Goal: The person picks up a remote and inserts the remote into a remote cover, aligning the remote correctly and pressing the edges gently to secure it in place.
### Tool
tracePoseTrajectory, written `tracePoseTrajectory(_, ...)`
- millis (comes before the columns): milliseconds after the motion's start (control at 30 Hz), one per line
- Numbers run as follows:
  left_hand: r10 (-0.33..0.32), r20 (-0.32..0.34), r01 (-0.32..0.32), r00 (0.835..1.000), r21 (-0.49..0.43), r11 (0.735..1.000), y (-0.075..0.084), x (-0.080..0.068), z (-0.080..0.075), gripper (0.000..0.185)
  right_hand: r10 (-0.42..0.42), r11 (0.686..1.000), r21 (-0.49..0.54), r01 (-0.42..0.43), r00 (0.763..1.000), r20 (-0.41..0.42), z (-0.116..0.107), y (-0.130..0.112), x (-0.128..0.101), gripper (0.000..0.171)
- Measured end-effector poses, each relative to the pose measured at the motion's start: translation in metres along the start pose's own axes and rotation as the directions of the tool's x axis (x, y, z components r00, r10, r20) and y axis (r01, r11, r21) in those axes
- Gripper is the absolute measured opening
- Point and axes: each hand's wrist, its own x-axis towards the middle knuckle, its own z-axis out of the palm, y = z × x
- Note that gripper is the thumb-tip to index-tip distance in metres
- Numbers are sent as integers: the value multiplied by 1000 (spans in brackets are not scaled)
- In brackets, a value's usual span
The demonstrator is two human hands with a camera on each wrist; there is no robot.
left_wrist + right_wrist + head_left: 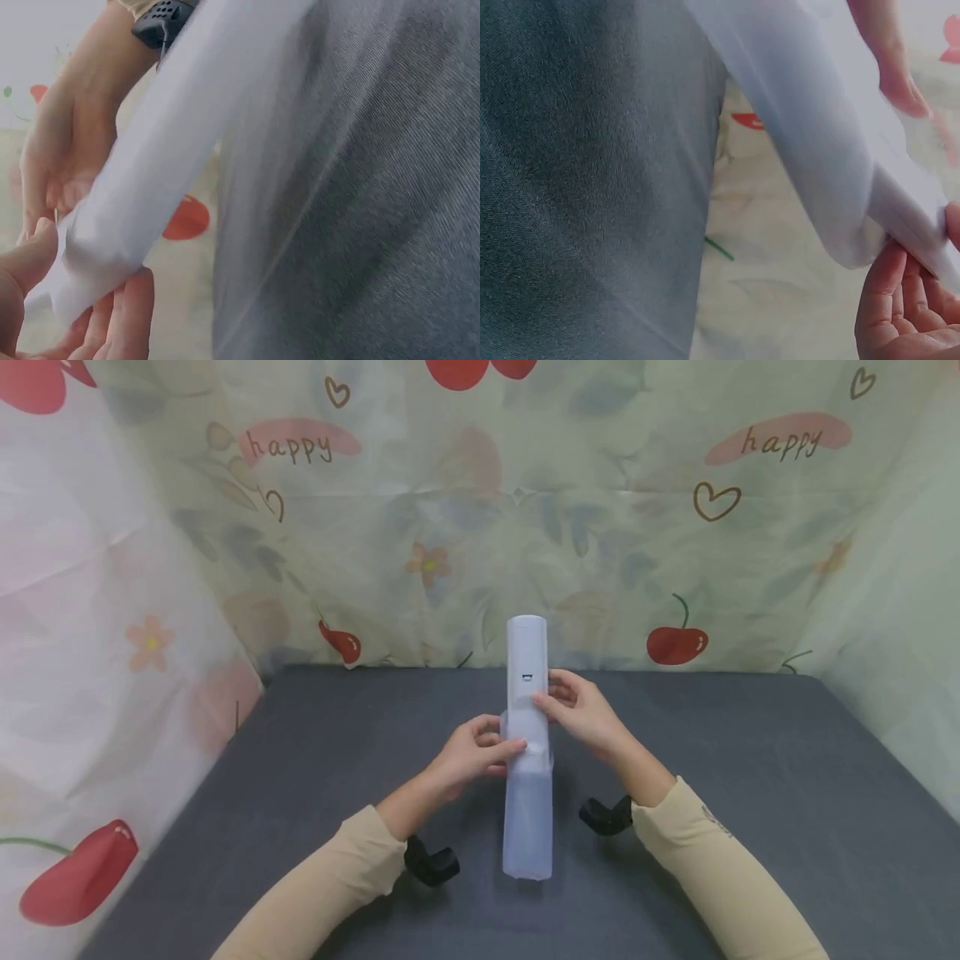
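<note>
A white device (527, 660) stood half inside a translucent sleeve (528, 814) above the tabletop (750, 793). The left hand (471, 756) and right hand (581, 708) each pinched the sleeve's mouth beside the device. Only the head view showed a small dark mark on the device.

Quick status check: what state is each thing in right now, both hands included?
White device: upper part bare, lower part inside the sleeve, held above the table.
Translucent plastic sleeve: partly pulled over the device, lower end hanging loose.
Left hand: pinching the sleeve's edge.
Right hand: gripping the device.
</note>
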Motion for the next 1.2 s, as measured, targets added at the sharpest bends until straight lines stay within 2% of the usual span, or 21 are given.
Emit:
tracePoseTrajectory(200, 74, -54, -73, 996, 13, 997, 3, -5, 5, 40, -54, 998, -23, 53, 998, -24, 4, -7, -9, 48)
tracePoseTrajectory(333, 123, -121, -126, 985, -21, 992, 5, -8, 7, 36, -64, 998, -25, 63, 997, -37, 4, -6, -17, 45)
tracePoseTrajectory(467, 159, -191, -175, 969, -70, 982, 11, -10, 5, 33, -44, 996, -78, 43, 999, -14, 2, 0, -25, 37)
tracePoseTrajectory(567, 173, -212, -193, 962, -76, 978, 15, -12, 3, 32, -17, 993, -114, 18, 1000, 13, 2, 4, -31, 32)
tracePoseTrajectory(733, 213, -197, -227, 957, -48, 973, 15, -13, 3, 34, -15, 992, -129, 17, 1000, 10, 5, 4, -35, 25)
tracePoseTrajectory(900, 245, -152, -247, 957, 11, 969, 15, -13, 3, 37, -4, 990, -139, -5, 998, -63, 9, 4, -36, 19)
tracePoseTrajectory(1067, 248, -105, -245, 963, 44, 969, 19, -12, 1, 39, -6, 991, -137, -13, 990, -140, 12, 1, -36, 16)
tracePoseTrajectory(1200, 240, -70, -236, 968, 62, 970, 21, -11, 1, 40, -7, 991, -133, -15, 987, -162, 13, -1, -36, 17)
